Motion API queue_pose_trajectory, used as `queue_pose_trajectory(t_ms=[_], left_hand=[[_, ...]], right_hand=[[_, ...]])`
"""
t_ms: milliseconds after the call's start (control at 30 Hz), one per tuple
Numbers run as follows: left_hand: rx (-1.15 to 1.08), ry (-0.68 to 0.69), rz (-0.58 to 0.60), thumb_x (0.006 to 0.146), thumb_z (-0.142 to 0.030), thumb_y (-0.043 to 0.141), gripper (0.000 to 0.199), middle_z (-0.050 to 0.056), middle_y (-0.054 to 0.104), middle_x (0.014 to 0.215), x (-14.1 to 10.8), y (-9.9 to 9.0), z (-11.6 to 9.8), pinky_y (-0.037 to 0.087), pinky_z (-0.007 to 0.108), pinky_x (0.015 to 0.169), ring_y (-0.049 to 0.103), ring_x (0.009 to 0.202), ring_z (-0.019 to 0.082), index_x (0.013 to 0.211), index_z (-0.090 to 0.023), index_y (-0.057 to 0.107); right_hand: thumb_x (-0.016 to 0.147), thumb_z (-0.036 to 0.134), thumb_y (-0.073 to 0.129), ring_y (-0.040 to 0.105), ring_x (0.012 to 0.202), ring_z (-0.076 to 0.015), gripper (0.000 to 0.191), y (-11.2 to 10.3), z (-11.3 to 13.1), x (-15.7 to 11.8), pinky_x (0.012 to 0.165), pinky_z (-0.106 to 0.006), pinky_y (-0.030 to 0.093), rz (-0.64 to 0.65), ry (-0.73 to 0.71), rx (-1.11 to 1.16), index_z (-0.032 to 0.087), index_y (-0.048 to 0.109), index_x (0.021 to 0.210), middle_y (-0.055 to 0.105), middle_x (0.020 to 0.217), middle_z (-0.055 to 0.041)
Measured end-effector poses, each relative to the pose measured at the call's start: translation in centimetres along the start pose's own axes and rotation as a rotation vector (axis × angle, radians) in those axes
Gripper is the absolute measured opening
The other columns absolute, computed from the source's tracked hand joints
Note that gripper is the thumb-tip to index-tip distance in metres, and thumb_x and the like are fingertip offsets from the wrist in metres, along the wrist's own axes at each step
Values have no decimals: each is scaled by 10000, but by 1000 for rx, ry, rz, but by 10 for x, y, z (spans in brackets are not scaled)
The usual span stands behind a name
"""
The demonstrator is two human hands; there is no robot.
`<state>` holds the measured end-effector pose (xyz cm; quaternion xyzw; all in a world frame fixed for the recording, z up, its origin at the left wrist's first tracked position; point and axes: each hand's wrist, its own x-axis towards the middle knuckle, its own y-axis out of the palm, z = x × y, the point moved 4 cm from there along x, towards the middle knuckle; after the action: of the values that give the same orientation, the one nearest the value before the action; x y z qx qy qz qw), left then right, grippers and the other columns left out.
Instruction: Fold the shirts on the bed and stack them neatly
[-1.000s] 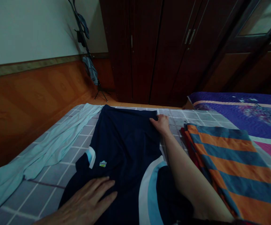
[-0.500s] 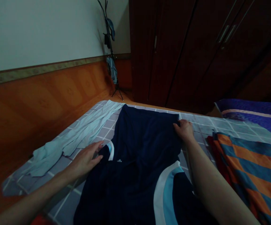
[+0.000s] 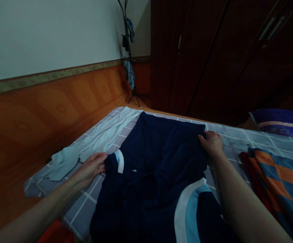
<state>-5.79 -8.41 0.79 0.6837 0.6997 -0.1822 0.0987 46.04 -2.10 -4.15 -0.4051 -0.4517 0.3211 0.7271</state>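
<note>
A navy sports garment [image 3: 161,148] with curved white and light-blue bands is spread over a grey checked bed sheet [image 3: 85,202]. Its exact kind I cannot tell. A small pale logo sits near its middle. My left hand [image 3: 92,168] pinches the garment's left edge beside a short white-and-blue band. At the far right corner, the fingers of my right hand [image 3: 212,143] are closed on the cloth by the hem. The near end of the garment runs out of view at the bottom.
A crumpled pale-blue cloth [image 3: 95,141] lies along the left side of the bed. To the right are folded orange-and-blue checked fabric [image 3: 280,179] and purple bedding [image 3: 283,123]. A coat stand [image 3: 129,50] and a dark wardrobe [image 3: 199,57] stand behind the bed.
My left hand has closed on the garment's left edge and drawn it slightly outward. My right hand still grips the far right corner. The view has shifted a little left.
</note>
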Motion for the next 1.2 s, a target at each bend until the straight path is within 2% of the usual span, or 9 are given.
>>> queue_pose_trajectory(t_ms=[167, 333, 400, 500, 633, 700, 833, 1000, 1200], left_hand=[[67, 2, 163, 655, -365, 711, 397, 26, 647, 758, -14, 21, -2, 477, 273, 572, 628, 632, 171, 964, -160, 569], [533, 408, -194, 672, -329, 628, 483, 39, 621, 911, 4, -16, -26, 472, 313, 669, 607, 728, 187, 1120, -182, 524], [750, 547, -236, 749, -363, 572, 416, 59, 602, 1012, -4, -22, -29, 462, 328, 731, 596, 818, 199, 1128, -194, 534], [879, 554, 0, 811, -405, 546, 370, 52, 590, 1043, -33, -10, -19, 449, 330, 804, 574, 926, 209, 1130, -220, 549], [871, 283, 498, 769, -298, 597, 455, 6, 601, 935, -82, 22, 0, 466, 285, 752, 582, 852, 178, 1216, -264, 518], [833, 199, 603, 771, -249, 569, 500, 7, 604, 965, -97, 29, 1, 476, 279, 750, 585, 850, 168, 1264, -280, 492], [853, 385, 523, 851, -234, 475, 494, 34, 579, 1157, -88, 18, -12, 452, 328, 898, 561, 1013, 180, 1338, -294, 418], [1201, 747, 382, 799, -67, 419, 569, 90, 415, 1393, -53, 3, -6, 329, 432, 1044, 384, 1261, 251, 1344, -228, 413], [1417, 668, 396, 824, -72, 366, 268, 79, 596, 937, -46, 3, -1, 449, 319, 761, 559, 872, 207, 918, -177, 593]], right_hand=[[822, 366, 478, 544, 1045, -311, 410, 1, -2, 0, 961, -414, 364, 4, -12, -11, 54, 658, 1018, 627, 1053, -195], [822, 381, 481, 525, 1077, -324, 438, 2, -4, 0, 947, -413, 382, 2, 5, -14, 45, 660, 1038, 616, 1089, -206], [824, 380, 483, 525, 1083, -318, 439, 3, -4, 0, 953, -409, 380, 5, 4, -13, 46, 658, 1049, 616, 1098, -201], [830, 378, 478, 523, 1094, -309, 442, 2, -3, 0, 969, -407, 367, 13, -5, -13, 45, 648, 1065, 612, 1111, -199], [829, 374, 470, 528, 1085, -313, 425, -1, -1, 0, 957, -424, 370, 35, -5, -15, 57, 648, 1049, 618, 1089, -198], [820, 367, 481, 529, 1089, -315, 417, -3, 0, 1, 961, -419, 369, 55, -2, -12, 60, 650, 1046, 622, 1086, -196], [811, 390, 523, 586, 1007, -325, 460, -12, 2, 4, 888, -409, 431, 109, 52, -3, 48, 646, 1092, 654, 1002, -192], [818, 453, 542, 598, 1005, -330, 537, -26, 10, 5, 854, -398, 462, 125, 94, 2, 64, 612, 1182, 647, 1063, -187], [861, 453, 489, 499, 1159, -343, 553, -20, 23, -12, 996, -436, 369, 167, -78, -91, 32, 588, 1207, 560, 1237, -213]])
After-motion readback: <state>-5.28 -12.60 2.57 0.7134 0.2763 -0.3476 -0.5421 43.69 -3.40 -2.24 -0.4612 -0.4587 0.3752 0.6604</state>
